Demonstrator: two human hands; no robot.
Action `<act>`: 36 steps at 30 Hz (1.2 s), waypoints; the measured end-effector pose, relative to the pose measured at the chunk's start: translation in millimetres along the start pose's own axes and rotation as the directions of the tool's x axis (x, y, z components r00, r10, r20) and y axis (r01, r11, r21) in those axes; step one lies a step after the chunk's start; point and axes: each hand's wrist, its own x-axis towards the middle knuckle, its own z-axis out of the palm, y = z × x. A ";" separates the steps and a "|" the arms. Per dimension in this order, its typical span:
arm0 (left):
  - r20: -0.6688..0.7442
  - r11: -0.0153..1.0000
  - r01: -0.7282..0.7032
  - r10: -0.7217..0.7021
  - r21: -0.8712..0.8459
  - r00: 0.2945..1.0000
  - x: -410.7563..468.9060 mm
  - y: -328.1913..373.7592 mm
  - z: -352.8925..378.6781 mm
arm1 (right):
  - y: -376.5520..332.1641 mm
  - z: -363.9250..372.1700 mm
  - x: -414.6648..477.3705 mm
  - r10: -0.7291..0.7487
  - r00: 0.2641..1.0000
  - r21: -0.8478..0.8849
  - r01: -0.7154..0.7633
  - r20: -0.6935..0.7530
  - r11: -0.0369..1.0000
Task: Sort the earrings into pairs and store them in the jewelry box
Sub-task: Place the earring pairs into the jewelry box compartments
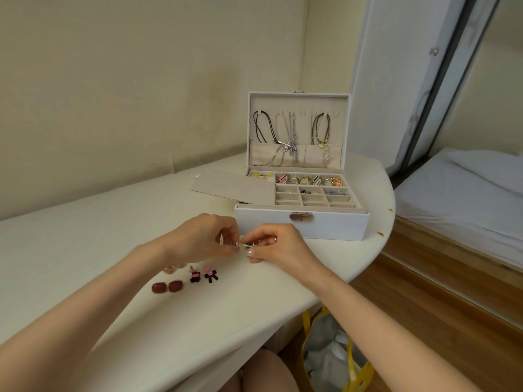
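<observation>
Pinched between thumb and forefinger of the right hand [280, 247] was a dark earring [250, 244], while a smaller pale piece [235, 244] was nipped in the grip of the left hand [203, 239]. The two pieces were held just beside each other above the surface [85, 250], directly in front of the jewelry box [301, 226]. Whether they were two matching earrings or a stud and its back could not be told.

The step in hand was judged to be the matching or joining of one pair. Near the left wrist, three further pairs were laid out on the surface: red earrings [167, 287], bow earrings [203, 274] and gold earrings [172, 268], the last partly hidden by the forearm. The box was stood open, with necklaces [291, 137] hung in its lid, and several of its small compartments [314, 198] were seen to be unfilled. A good part of the task was thus judged to be left.

For the next move, the held pieces would need to be carried over the front wall and lowered together into one free compartment. A light, steady pinch would be called for, since such small items could easily be dropped.
</observation>
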 end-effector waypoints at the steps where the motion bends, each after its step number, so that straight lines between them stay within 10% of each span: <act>1: -0.008 1.000 -0.005 0.005 -0.005 1.000 0.7 -0.8 2.2 | -0.1 0.1 -0.1 -0.003 1.000 -0.002 0.003 0.001 1.000; 17: 0.071 0.997 0.060 -0.056 -0.050 0.996 0.8 -0.8 6.9 | 5.0 -5.0 2.4 -0.014 0.999 -0.021 0.013 -0.036 1.000; 36: -0.254 0.990 -0.139 0.128 -0.024 0.959 37.8 27.2 -31.5 | -43.4 -41.6 -0.1 -0.155 0.984 -0.058 0.150 -0.089 0.987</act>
